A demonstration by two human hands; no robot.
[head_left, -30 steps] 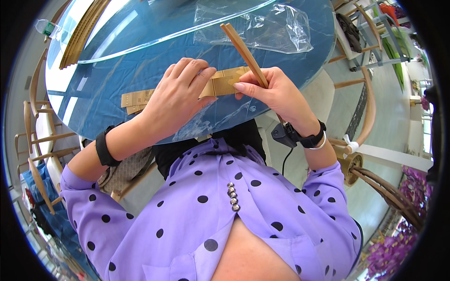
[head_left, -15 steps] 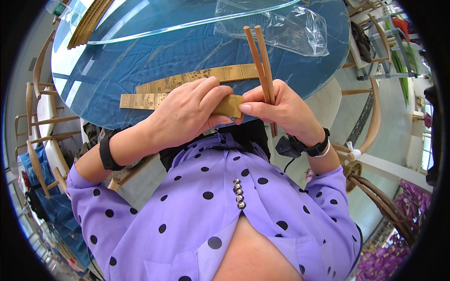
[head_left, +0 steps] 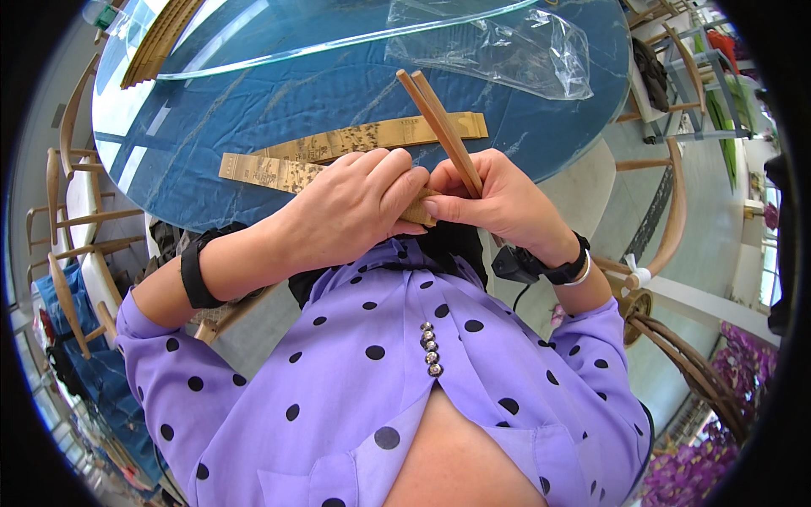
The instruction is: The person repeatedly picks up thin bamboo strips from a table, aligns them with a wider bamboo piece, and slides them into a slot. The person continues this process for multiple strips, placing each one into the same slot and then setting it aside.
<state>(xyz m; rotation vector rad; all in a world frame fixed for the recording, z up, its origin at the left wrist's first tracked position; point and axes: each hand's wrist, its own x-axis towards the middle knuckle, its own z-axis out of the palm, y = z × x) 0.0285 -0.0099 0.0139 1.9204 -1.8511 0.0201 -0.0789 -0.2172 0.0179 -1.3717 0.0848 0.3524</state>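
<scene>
My left hand (head_left: 351,203) is closed over a gold printed paper chopstick sleeve (head_left: 269,171), whose long end sticks out to the left. Between the crook of the thumb and fingers, my right hand (head_left: 507,203) grips a pair of wooden chopsticks (head_left: 441,122), tilted up to the left. Its thumb and fingertips also press on the sleeve's near end, beside my left fingers. That end is mostly hidden by the hands. Just beyond them, more gold sleeves (head_left: 380,137) lie on the blue table (head_left: 194,135).
A raised glass turntable (head_left: 338,41) curves across the far side of the table. On it, at the far left, lies a fanned pile of gold sleeves (head_left: 160,42). A crumpled clear plastic bag (head_left: 541,59) lies at the far right. Wooden chairs (head_left: 672,211) stand around.
The chopsticks have shifted left and tilt further over. Both hands have drawn closer together, covering more of the sleeve's end, and the sleeve's left end now slants upward.
</scene>
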